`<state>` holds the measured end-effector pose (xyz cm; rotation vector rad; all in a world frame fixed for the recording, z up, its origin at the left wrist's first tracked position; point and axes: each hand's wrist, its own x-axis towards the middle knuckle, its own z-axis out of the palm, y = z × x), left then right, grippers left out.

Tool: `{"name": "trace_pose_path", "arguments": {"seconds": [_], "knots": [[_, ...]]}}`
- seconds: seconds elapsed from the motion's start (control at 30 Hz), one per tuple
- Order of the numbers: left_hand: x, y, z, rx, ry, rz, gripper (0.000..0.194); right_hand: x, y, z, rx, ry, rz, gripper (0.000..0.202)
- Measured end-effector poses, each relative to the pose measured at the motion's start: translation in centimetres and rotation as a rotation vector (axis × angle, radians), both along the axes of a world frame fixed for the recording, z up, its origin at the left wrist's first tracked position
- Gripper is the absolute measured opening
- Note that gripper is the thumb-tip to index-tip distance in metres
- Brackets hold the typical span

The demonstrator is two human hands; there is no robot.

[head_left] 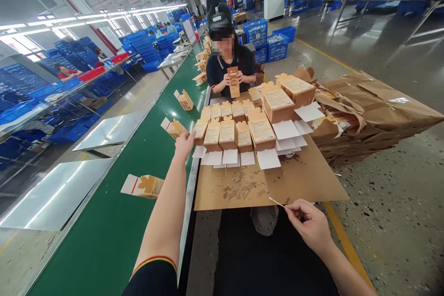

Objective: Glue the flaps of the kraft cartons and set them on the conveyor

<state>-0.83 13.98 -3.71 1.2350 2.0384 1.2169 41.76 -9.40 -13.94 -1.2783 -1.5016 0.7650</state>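
Note:
My left hand [185,145] reaches out between the green belt and the front-left box of a group. Its fingers are closed against a small orange and white box [174,128] on the belt; the back of the hand hides the exact contact. In my right hand [308,222], pinched between thumb and fingers, is a thin cotton swab [276,202], pointing left over the near edge of the cardboard sheet [301,180]. Several orange-brown boxes [227,134] stand grouped on that sheet, with white flaps spread toward me. Another box [147,186] lies on the belt beside my left forearm.
The green conveyor belt [118,240] runs along my left. Across the cardboard, a person [227,62] holds a box. At the right lies a stack of brown wrapped cardboard [378,111]. Blue crates [256,32] stand farther back.

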Motion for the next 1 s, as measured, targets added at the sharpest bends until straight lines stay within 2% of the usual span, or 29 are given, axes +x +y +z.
{"name": "trace_pose_path", "arguments": {"seconds": [0.1, 0.2, 0.37, 0.5, 0.6, 0.7, 0.8, 0.9, 1.0], "knots": [[0.6, 1.2, -1.4, -0.113, -0.042, -0.005, 0.037, 0.9, -0.7, 0.1, 0.006, -0.017, -0.069, 0.049], [0.7, 1.1, -2.2, -0.148, -0.087, 0.007, 0.050, 1.7, -1.3, 0.2, 0.015, -0.030, -0.120, 0.045], [-0.4, -0.9, -1.1, -0.134, -0.179, 0.024, 0.067, 4.0, -1.0, 0.7, 0.043, -0.096, -0.175, 0.041], [-2.0, -5.7, 0.1, -0.041, -0.302, 0.007, 0.070, 7.1, 1.5, 1.5, 0.089, -0.266, -0.251, 0.035], [-2.2, -11.0, -0.3, 0.061, -0.553, -0.055, 0.073, 8.4, 5.3, 2.1, 0.146, -0.426, -0.301, 0.028], [-0.8, -16.3, -2.0, 0.006, -0.684, -0.058, 0.071, 8.2, 9.8, 2.7, 0.110, -0.588, -0.226, 0.018], [1.9, -20.3, -4.3, -0.026, -0.736, -0.042, 0.075, 7.2, 13.6, 3.1, 0.010, -0.734, -0.118, 0.016], [4.5, -22.3, -6.2, -0.005, -0.809, -0.027, 0.074, 6.2, 16.0, 3.2, -0.046, -0.857, -0.034, 0.018], [6.1, -22.7, -7.7, 0.009, -0.846, -0.022, 0.074, 5.4, 17.5, 2.9, -0.093, -0.939, 0.022, 0.020]]}}
